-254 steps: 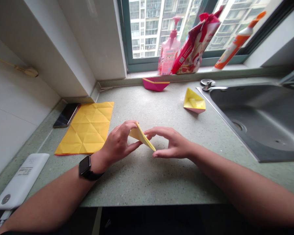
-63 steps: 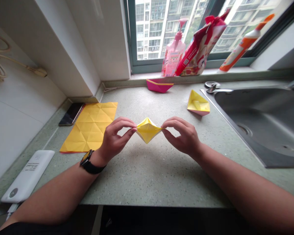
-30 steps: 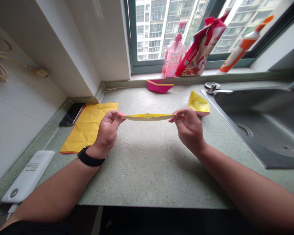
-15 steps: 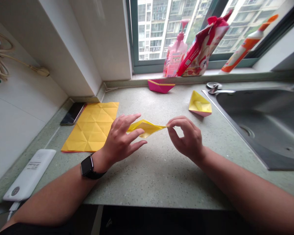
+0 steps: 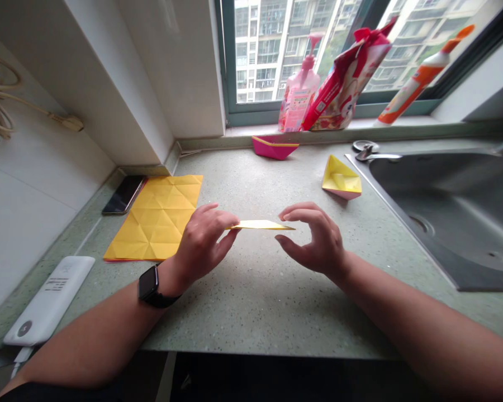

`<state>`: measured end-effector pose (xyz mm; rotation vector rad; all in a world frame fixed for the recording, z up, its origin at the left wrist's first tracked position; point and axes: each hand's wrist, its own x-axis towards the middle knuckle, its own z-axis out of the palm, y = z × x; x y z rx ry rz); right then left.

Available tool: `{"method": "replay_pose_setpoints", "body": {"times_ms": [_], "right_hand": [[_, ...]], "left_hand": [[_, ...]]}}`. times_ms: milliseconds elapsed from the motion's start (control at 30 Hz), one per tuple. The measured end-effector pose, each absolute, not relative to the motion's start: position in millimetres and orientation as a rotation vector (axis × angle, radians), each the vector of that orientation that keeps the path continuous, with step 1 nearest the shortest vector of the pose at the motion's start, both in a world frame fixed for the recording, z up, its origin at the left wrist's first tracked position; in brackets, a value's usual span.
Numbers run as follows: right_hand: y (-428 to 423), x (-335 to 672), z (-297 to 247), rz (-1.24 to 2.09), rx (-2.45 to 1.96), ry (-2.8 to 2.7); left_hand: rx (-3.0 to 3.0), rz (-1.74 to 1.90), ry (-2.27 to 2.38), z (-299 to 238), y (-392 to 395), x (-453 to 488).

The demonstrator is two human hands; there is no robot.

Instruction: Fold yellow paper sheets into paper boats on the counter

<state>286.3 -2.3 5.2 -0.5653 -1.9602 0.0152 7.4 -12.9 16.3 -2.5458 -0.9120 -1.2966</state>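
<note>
A piece of folded yellow paper (image 5: 262, 225) is held nearly edge-on above the counter, so it looks like a thin pointed sliver. My left hand (image 5: 207, 237), with a black watch on its wrist, pinches its left end between thumb and fingers. At the pointed right end, my right hand (image 5: 314, 237) is open, its thumb and fingers apart around the tip without closing on it. Beyond my hands stand a magenta folded paper boat (image 5: 275, 148) and a yellow and pink one (image 5: 341, 178).
Creased yellow paper sheets (image 5: 155, 218) lie at left beside a phone (image 5: 123, 194) and a white power bank (image 5: 50, 301). A metal sink (image 5: 452, 223) is at right. A pink pump bottle (image 5: 299, 95), red bag (image 5: 346, 84) and orange-white bottle (image 5: 419, 81) stand on the sill.
My left hand has closed on the left end of the folded paper, and my right fingers have let go of its tip. The paper has flattened from an opened shape to a thin edge.
</note>
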Motion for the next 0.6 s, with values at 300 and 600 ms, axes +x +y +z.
{"method": "replay_pose_setpoints", "body": {"times_ms": [300,600], "right_hand": [[3.0,286.4,0.7,-0.009,-0.603,-2.099],[1.5,286.0,1.9,-0.070,-0.545,-2.128]], "left_hand": [[-2.651,-1.355,-0.752,16.5,-16.7,11.1],[-2.691,-1.359,-0.786,15.9,-16.6,10.9]]}}
